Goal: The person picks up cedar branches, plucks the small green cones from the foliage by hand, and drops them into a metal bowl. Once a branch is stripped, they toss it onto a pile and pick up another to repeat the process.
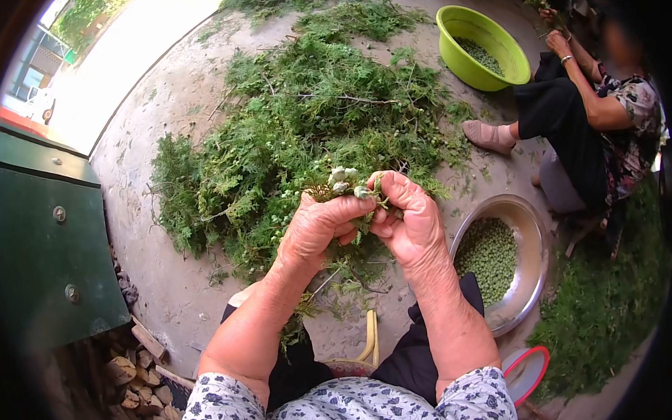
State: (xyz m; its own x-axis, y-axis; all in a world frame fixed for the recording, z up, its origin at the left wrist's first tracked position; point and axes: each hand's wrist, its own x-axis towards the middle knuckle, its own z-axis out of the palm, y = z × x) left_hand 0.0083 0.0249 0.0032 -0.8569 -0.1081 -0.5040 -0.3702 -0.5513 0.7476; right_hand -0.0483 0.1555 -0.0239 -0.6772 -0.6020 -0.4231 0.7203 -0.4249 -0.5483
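My left hand (312, 227) is closed around an evergreen sprig (320, 191) that carries pale green cones (339, 176). Beside it, my right hand (412, 222) pinches the same sprig near one green cone (361, 192), thumb and forefinger bent. The two hands nearly meet, held above a large heap of cut evergreen branches (303, 115) on the floor. What lies inside my right palm is partly hidden by the fingers.
At my right stands a metal basin (534, 277) of green cones, with a red-rimmed round object (541, 358) near it. Another person (592, 112) sits beyond, holding a sprig, near a lime-green basin (520, 69). Firewood (139, 387) and a green metal panel (49, 257) are left.
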